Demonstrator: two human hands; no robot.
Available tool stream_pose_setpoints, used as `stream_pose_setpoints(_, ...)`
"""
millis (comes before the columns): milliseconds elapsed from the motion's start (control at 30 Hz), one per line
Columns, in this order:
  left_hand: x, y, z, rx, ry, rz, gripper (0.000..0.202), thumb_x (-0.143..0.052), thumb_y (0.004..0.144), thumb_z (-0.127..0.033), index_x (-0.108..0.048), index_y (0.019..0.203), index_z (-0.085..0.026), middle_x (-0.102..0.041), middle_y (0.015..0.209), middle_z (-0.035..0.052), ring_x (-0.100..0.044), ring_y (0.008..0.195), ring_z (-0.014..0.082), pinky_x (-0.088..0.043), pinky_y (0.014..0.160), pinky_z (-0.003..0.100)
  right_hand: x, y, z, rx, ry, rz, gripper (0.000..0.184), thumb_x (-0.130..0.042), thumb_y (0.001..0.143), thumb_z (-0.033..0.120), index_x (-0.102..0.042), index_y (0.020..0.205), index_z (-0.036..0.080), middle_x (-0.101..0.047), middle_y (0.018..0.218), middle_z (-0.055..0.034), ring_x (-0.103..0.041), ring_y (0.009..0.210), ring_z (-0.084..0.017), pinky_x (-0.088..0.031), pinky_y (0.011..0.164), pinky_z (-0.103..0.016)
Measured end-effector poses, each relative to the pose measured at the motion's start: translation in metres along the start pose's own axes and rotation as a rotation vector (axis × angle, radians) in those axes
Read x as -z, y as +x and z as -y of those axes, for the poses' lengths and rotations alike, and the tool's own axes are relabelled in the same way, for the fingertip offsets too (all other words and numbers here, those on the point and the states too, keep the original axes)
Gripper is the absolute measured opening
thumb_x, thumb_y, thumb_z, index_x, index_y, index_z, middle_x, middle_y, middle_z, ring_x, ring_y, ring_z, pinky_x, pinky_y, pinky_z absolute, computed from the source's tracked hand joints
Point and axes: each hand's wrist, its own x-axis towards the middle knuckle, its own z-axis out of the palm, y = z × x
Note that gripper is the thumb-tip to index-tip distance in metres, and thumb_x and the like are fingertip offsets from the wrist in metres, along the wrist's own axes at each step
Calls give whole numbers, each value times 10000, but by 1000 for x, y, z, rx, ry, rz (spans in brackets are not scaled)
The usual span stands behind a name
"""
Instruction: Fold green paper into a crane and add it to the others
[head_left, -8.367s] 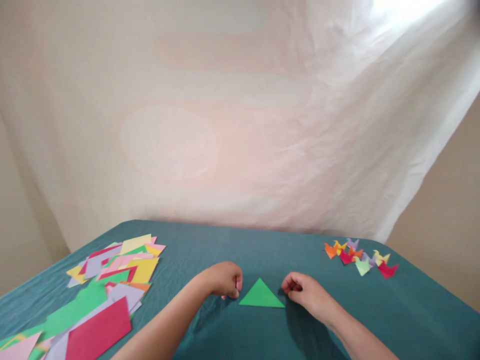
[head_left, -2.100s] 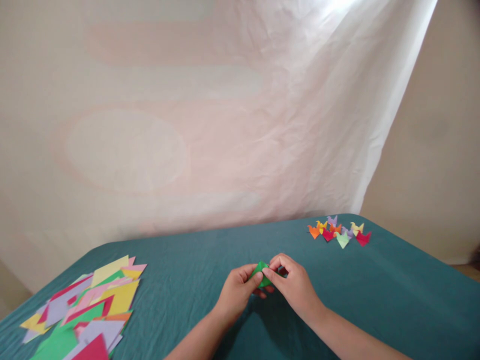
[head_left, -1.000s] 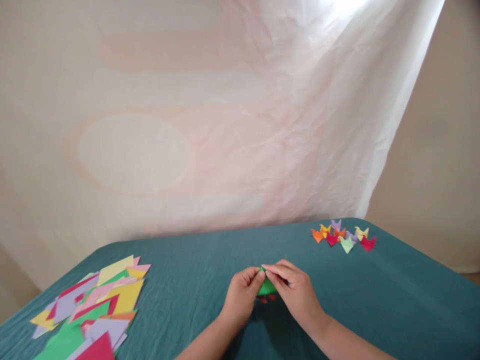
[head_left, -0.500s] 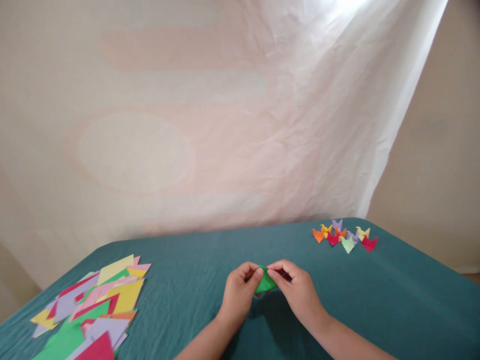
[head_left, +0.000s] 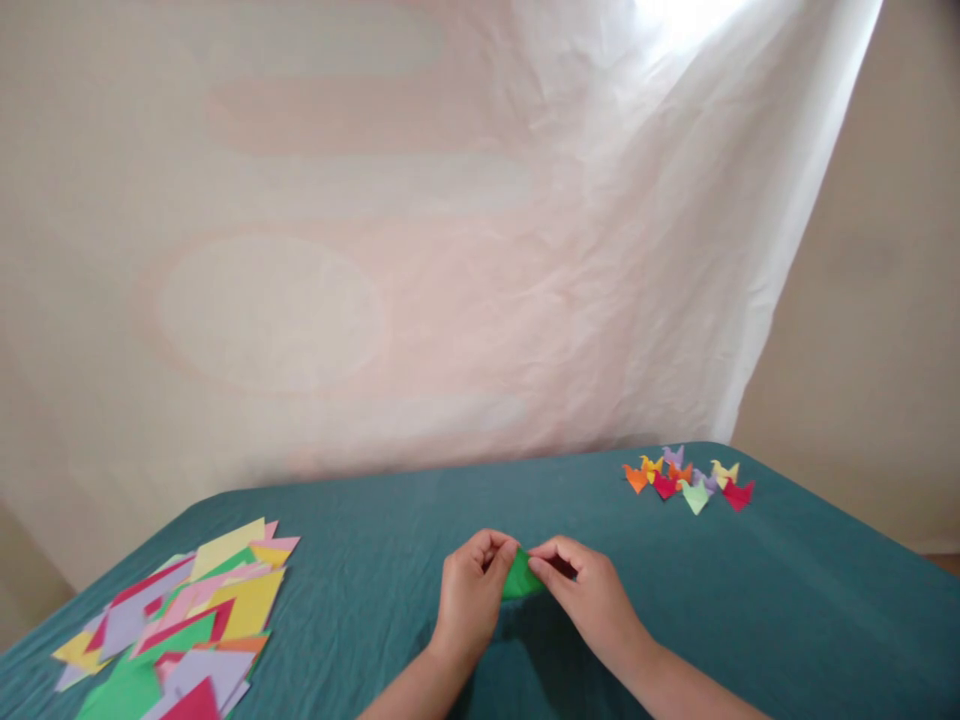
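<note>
A small piece of folded green paper [head_left: 520, 577] is held up between my two hands, above the front middle of the table. My left hand [head_left: 472, 590] pinches its left side between thumb and fingers. On the other side, the thumb and index finger of my right hand [head_left: 589, 590] grip the paper's right edge. Both hands are closed, their fingertips close together near the top of the paper. The fingers cover part of the paper, so its exact folds cannot be made out.
A dark green cloth covers the table [head_left: 390, 560]. On the left lies a spread pile of coloured paper sheets [head_left: 251, 605]. Several small folded paper birds [head_left: 696, 495] stand at the back right. Behind the table hangs a pale sheet [head_left: 465, 250].
The green paper and both hands have shifted slightly left and down. The fingertips sit a little differently on the paper, showing more of its upper part. Both hands keep hold of it.
</note>
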Motion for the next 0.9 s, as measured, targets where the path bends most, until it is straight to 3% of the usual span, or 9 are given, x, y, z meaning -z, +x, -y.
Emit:
stream_pose_setpoints(100,1,1,0,-9,14,0,273,-530,843,-384,-636,744,-152,-570,627,-10,-486,600,125,-354,555,205,1,0,1,-15,0,9,171,-561,850,284,-688,792,185,-678,732,-6,-602,671,-153,-420,610,-222)
stream_pose_setpoints(267,7,8,5,40,-83,175,288,-543,822,-382,-672,885,-132,-636,704,18,-518,604,126,-374,563,206,3,2,1,12,8,-20,196,-536,864,299,-680,799,183,-680,766,-17,-611,713,-167,-434,645,-238)
stream_pose_setpoints(367,9,11,9,38,-57,223,333,-517,834,-395,-688,909,-119,-656,707,32,-526,585,127,-379,555,210,3,3,0,19,-1,-30,204,-531,866,307,-685,816,184,-680,775,-27,-612,726,-175,-442,657,-247)
stream_pose_setpoints(600,11,9,3,-36,167,179,285,-487,854,-352,-673,789,-146,-642,698,21,-546,648,146,-381,594,217,0,1,0,-1,-49,23,186,-538,850,269,-692,787,185,-684,747,-14,-607,679,-159,-425,617,-233)
stream_pose_setpoints(733,17,9,1,-93,331,254,196,-517,810,-258,-672,718,-181,-634,649,-10,-557,625,142,-359,589,216,-3,0,-5,-49,-138,95,170,-555,815,234,-692,731,182,-671,680,-11,-603,653,-162,-415,600,-234)
stream_pose_setpoints(900,18,11,12,-119,521,317,141,-547,742,-180,-674,681,-183,-643,642,7,-574,642,165,-351,595,236,-12,-3,-10,-4,-414,110,126,-589,745,149,-661,649,187,-634,674,-18,-582,720,-171,-401,650,-244)
